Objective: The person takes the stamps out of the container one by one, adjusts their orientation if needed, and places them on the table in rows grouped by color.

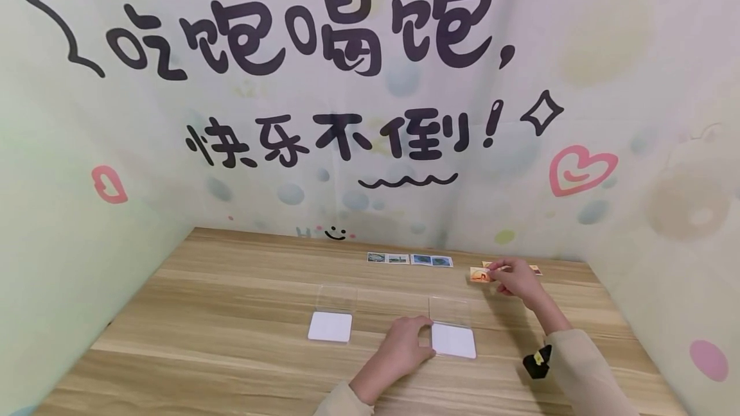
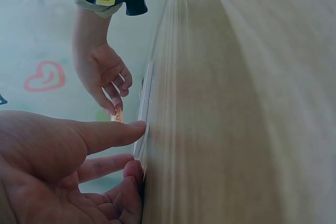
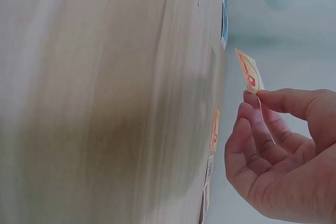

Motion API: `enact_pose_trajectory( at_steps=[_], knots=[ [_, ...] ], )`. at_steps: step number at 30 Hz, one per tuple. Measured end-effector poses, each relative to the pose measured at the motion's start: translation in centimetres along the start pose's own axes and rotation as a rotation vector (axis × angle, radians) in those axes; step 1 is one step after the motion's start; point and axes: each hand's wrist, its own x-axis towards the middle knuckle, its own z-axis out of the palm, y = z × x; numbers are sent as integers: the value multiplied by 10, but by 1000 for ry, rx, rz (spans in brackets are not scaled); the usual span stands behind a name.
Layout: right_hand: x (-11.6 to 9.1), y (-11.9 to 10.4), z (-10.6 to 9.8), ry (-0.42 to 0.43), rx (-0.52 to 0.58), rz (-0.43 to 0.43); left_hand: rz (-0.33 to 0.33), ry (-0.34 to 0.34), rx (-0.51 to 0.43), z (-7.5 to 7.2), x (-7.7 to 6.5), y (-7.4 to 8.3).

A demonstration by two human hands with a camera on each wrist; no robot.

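Note:
My right hand (image 1: 518, 281) pinches a small orange stamp (image 3: 249, 72) between thumb and fingertips, raised above the far right of the table. Just behind it lie more orange stamps (image 3: 214, 129), partly hidden by the hand in the head view. At the middle right, a clear plastic case (image 1: 453, 340) with a white insert lies with its transparent lid (image 1: 449, 311) folded back. My left hand (image 1: 401, 346) holds that case at its left edge, thumb toward the near corner and index finger toward the hinge.
A second clear case (image 1: 330, 327), also with a white insert and lid folded back, lies to the left. Blue-green stamps (image 1: 410, 260) form a row along the back. A printed wall cloth (image 1: 324, 198) rises behind the wooden table (image 1: 202, 313).

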Motion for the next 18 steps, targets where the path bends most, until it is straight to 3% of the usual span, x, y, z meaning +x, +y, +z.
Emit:
enact_pose_trajectory(
  at_steps=[18],
  knots=[
    [8,-1,0,10,-5,15,1,2,10,0,-1,-1]
  ],
)
